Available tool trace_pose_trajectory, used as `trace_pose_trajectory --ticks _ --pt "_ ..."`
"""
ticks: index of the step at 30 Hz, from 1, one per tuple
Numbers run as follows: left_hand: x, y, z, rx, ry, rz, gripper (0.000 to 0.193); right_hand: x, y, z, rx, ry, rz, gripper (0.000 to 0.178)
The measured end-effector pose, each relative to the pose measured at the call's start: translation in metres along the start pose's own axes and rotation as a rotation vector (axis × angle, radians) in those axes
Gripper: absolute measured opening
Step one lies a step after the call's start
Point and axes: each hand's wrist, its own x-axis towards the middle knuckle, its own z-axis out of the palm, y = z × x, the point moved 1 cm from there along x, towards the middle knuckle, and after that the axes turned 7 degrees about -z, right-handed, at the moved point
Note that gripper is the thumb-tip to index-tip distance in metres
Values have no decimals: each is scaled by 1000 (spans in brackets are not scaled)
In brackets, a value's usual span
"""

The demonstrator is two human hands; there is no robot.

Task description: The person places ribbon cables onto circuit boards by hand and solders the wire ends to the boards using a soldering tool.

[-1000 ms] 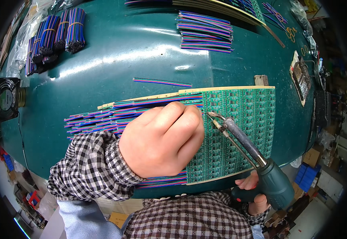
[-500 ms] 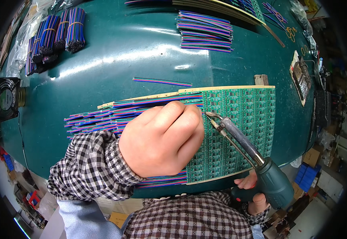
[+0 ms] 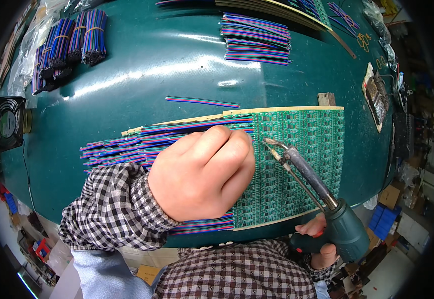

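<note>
A panel of green circuit boards (image 3: 296,169) lies before me, with rows of short multicoloured ribbon wires (image 3: 127,144) spreading left from it. My left hand (image 3: 204,172) is closed in a pinch over the place where wires and boards meet; the fingertips and whatever they grip are hidden beneath it. My right hand (image 3: 321,239), partly covered, is wrapped round the handle of a green pistol-shaped soldering iron (image 3: 344,224). Its hot tip and the thin solder feed tube beside it point up and left over the boards, a little right of my left fingers.
One loose ribbon wire (image 3: 202,101) lies beyond the panel, near a small block (image 3: 326,99). Farther off are a wire pile (image 3: 256,40) and banded wire bundles (image 3: 94,37). A fan (image 3: 8,123) stands at left, a soiled metal tray (image 3: 376,99) at right.
The soldering iron has shifted slightly right, its tip moving away from my left fingers. My left hand has stayed practically still.
</note>
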Motion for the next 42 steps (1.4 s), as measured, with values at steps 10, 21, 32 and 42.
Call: trace_pose_trajectory --ticks 10,21,32,42 --pt "0 0 -1 -25 -22 -26 34 3 -8 7 4 14 48 72" --pt "3 -1 -5 -81 -95 -73 34 0 -5 5 -10 33 62 79" --pt "0 -2 1 -30 -21 -15 34 1 -3 2 -44 -12 111 63" --pt "-2 -2 3 -13 15 2 34 -1 -2 0 -72 -41 106 64"
